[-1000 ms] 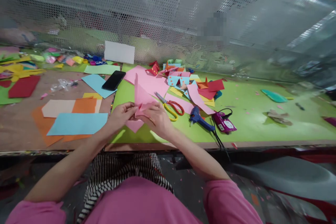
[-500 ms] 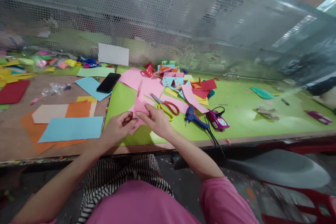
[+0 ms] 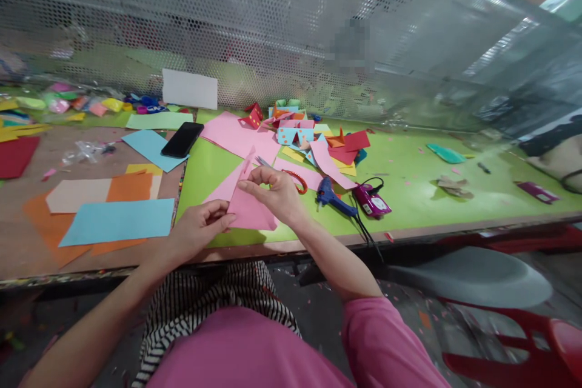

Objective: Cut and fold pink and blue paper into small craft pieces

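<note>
A folded piece of pink paper (image 3: 252, 213) is held between my two hands above the green part of the table. My left hand (image 3: 204, 221) pinches its lower left edge between thumb and fingers. Higher up, my right hand (image 3: 275, 194) grips the paper's upper part with thumb and forefinger. Scissors (image 3: 297, 180) with a red handle lie just behind my right hand, which covers part of them. To the right rests a blue glue gun (image 3: 334, 199), beside a purple device (image 3: 371, 201) with a black cable.
A black phone (image 3: 182, 139) lies at the back left, near blue paper (image 3: 118, 221) and orange sheets (image 3: 130, 187). Folded paper pieces (image 3: 295, 133) are heaped at the back centre. Behind stands a perforated metal panel (image 3: 273, 30). A grey seat (image 3: 473, 276) is below the table's right front edge.
The pink paper has opened out wider to the lower right. My right hand has moved slightly up and right along it, covering the scissors' yellow handle. The left hand stays pinched on the paper.
</note>
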`<action>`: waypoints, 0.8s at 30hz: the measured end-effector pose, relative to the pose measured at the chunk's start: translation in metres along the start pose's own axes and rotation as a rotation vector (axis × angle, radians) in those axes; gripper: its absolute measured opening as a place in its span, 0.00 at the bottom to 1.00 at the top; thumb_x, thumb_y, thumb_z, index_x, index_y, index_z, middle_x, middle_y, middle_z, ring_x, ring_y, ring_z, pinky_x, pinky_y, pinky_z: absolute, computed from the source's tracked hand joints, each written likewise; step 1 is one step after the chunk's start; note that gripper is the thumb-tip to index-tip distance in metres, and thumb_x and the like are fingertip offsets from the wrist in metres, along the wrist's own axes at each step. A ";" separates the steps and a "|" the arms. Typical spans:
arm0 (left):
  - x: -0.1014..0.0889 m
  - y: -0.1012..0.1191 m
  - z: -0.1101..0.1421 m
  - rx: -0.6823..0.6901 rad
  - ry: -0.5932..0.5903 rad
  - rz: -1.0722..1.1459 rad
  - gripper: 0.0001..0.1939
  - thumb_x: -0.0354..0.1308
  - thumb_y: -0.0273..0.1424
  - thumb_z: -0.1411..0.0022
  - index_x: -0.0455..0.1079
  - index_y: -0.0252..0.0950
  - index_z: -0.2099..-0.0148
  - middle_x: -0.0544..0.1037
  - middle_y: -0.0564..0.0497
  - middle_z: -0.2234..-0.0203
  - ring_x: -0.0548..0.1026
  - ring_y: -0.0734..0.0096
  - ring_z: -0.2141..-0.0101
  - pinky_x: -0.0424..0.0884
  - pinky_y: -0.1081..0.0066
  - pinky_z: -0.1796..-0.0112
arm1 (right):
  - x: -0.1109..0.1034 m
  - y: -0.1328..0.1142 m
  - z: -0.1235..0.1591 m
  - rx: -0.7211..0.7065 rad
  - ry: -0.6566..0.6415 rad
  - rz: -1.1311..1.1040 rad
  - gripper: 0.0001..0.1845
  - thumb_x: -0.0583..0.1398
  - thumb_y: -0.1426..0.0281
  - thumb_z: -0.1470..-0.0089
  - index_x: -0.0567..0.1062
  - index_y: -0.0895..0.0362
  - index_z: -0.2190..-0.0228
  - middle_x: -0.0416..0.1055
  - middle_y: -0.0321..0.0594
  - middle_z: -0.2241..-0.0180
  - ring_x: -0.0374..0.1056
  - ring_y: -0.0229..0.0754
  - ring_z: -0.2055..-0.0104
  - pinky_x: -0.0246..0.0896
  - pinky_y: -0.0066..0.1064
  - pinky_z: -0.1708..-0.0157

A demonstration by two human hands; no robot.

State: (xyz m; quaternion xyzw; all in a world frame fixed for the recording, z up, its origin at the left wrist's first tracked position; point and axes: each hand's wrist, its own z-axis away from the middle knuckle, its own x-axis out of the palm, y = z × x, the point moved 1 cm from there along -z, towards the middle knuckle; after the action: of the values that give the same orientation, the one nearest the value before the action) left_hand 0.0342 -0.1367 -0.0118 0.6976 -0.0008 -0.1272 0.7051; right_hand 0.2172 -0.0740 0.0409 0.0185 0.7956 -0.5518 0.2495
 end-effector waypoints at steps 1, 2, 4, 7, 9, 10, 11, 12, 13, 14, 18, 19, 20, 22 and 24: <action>0.000 -0.001 0.000 -0.005 -0.006 0.004 0.17 0.67 0.48 0.47 0.74 0.40 0.68 0.75 0.54 0.76 0.74 0.65 0.71 0.74 0.70 0.67 | -0.001 0.000 0.000 -0.018 -0.001 0.014 0.20 0.66 0.51 0.44 0.71 0.54 0.75 0.70 0.32 0.74 0.62 0.36 0.71 0.60 0.31 0.68; 0.000 -0.001 0.001 -0.012 -0.005 0.007 0.17 0.67 0.48 0.47 0.74 0.40 0.68 0.75 0.55 0.77 0.74 0.65 0.71 0.74 0.70 0.67 | -0.001 0.000 0.001 -0.055 0.010 0.031 0.20 0.66 0.52 0.44 0.71 0.54 0.75 0.71 0.33 0.73 0.64 0.36 0.70 0.61 0.31 0.66; -0.001 -0.002 0.003 -0.023 -0.002 0.005 0.17 0.67 0.48 0.47 0.74 0.41 0.68 0.74 0.55 0.77 0.74 0.65 0.71 0.74 0.70 0.67 | -0.002 -0.001 0.003 -0.156 0.072 0.056 0.18 0.66 0.55 0.43 0.71 0.54 0.74 0.73 0.36 0.66 0.68 0.39 0.62 0.64 0.34 0.57; -0.001 -0.003 0.006 -0.024 -0.003 -0.035 0.15 0.66 0.47 0.45 0.73 0.41 0.67 0.74 0.55 0.78 0.75 0.65 0.71 0.72 0.71 0.68 | -0.002 -0.003 0.005 -0.205 0.127 0.038 0.16 0.65 0.56 0.42 0.72 0.53 0.72 0.75 0.40 0.58 0.70 0.42 0.53 0.64 0.38 0.50; -0.001 -0.003 0.007 -0.015 -0.006 -0.085 0.14 0.65 0.46 0.43 0.73 0.41 0.67 0.74 0.55 0.77 0.76 0.64 0.71 0.70 0.71 0.68 | 0.000 -0.004 0.007 -0.135 0.104 -0.009 0.16 0.65 0.55 0.41 0.71 0.53 0.72 0.75 0.38 0.63 0.71 0.41 0.57 0.66 0.37 0.54; -0.002 -0.002 0.008 -0.009 -0.007 -0.113 0.14 0.63 0.46 0.42 0.73 0.41 0.67 0.75 0.55 0.77 0.76 0.64 0.70 0.69 0.71 0.68 | 0.002 -0.004 0.008 -0.095 0.094 -0.033 0.17 0.65 0.54 0.42 0.71 0.53 0.72 0.74 0.36 0.67 0.71 0.41 0.61 0.66 0.36 0.57; -0.002 -0.002 0.008 -0.001 -0.007 -0.142 0.14 0.62 0.46 0.40 0.72 0.41 0.67 0.74 0.55 0.77 0.76 0.64 0.70 0.67 0.71 0.68 | 0.003 -0.003 0.009 -0.063 0.091 -0.053 0.18 0.65 0.52 0.43 0.71 0.53 0.72 0.73 0.36 0.70 0.70 0.40 0.63 0.66 0.35 0.61; -0.002 -0.001 0.009 0.006 -0.005 -0.172 0.14 0.60 0.46 0.39 0.72 0.41 0.67 0.74 0.55 0.78 0.75 0.64 0.71 0.66 0.71 0.69 | 0.003 -0.003 0.009 -0.041 0.094 -0.067 0.19 0.66 0.51 0.44 0.71 0.53 0.72 0.73 0.35 0.71 0.70 0.40 0.65 0.66 0.34 0.63; -0.001 0.000 0.009 0.014 0.000 -0.201 0.15 0.59 0.46 0.38 0.71 0.41 0.68 0.74 0.56 0.78 0.75 0.65 0.72 0.65 0.71 0.69 | 0.004 -0.003 0.010 -0.032 0.105 -0.075 0.20 0.66 0.51 0.45 0.72 0.53 0.73 0.72 0.35 0.71 0.69 0.40 0.66 0.65 0.33 0.65; -0.001 0.001 0.010 0.020 0.007 -0.226 0.16 0.58 0.47 0.37 0.70 0.41 0.68 0.73 0.56 0.79 0.74 0.65 0.73 0.63 0.71 0.70 | 0.005 -0.003 0.010 -0.033 0.121 -0.078 0.20 0.66 0.50 0.46 0.72 0.53 0.73 0.72 0.35 0.71 0.69 0.39 0.67 0.65 0.33 0.66; 0.000 0.006 0.010 0.026 0.039 -0.271 0.18 0.56 0.48 0.37 0.69 0.40 0.70 0.73 0.56 0.80 0.71 0.67 0.75 0.61 0.71 0.71 | 0.006 -0.001 0.011 -0.071 0.184 -0.074 0.18 0.67 0.54 0.46 0.72 0.53 0.73 0.72 0.34 0.72 0.67 0.37 0.68 0.64 0.33 0.65; 0.001 0.007 0.010 0.029 0.044 -0.279 0.18 0.56 0.49 0.37 0.69 0.40 0.70 0.73 0.56 0.80 0.71 0.67 0.75 0.61 0.71 0.71 | 0.006 0.000 0.011 -0.078 0.184 -0.075 0.17 0.67 0.54 0.46 0.71 0.53 0.73 0.72 0.33 0.71 0.66 0.37 0.69 0.64 0.33 0.64; 0.001 0.008 0.010 0.036 0.044 -0.291 0.18 0.55 0.49 0.37 0.68 0.40 0.71 0.73 0.56 0.80 0.71 0.67 0.75 0.60 0.71 0.71 | 0.006 0.001 0.011 -0.082 0.178 -0.076 0.17 0.67 0.55 0.45 0.71 0.53 0.73 0.72 0.33 0.71 0.66 0.37 0.69 0.63 0.33 0.64; 0.002 0.007 0.010 0.051 0.030 -0.326 0.20 0.54 0.49 0.36 0.67 0.40 0.72 0.71 0.56 0.82 0.70 0.68 0.77 0.60 0.70 0.72 | 0.006 0.004 0.011 -0.079 0.164 -0.077 0.18 0.66 0.54 0.45 0.70 0.53 0.73 0.71 0.33 0.72 0.64 0.37 0.69 0.62 0.33 0.65; 0.003 0.003 0.010 0.047 0.035 -0.314 0.17 0.56 0.48 0.36 0.68 0.40 0.68 0.73 0.56 0.79 0.72 0.68 0.76 0.63 0.71 0.72 | 0.006 0.007 0.009 -0.058 0.155 -0.106 0.19 0.66 0.53 0.45 0.68 0.53 0.73 0.68 0.33 0.73 0.62 0.36 0.70 0.60 0.32 0.67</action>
State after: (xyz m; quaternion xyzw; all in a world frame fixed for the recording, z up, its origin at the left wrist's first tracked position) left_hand 0.0357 -0.1474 -0.0090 0.7077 0.1176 -0.2237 0.6598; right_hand 0.2179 -0.0811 0.0303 0.0120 0.8281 -0.5378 0.1580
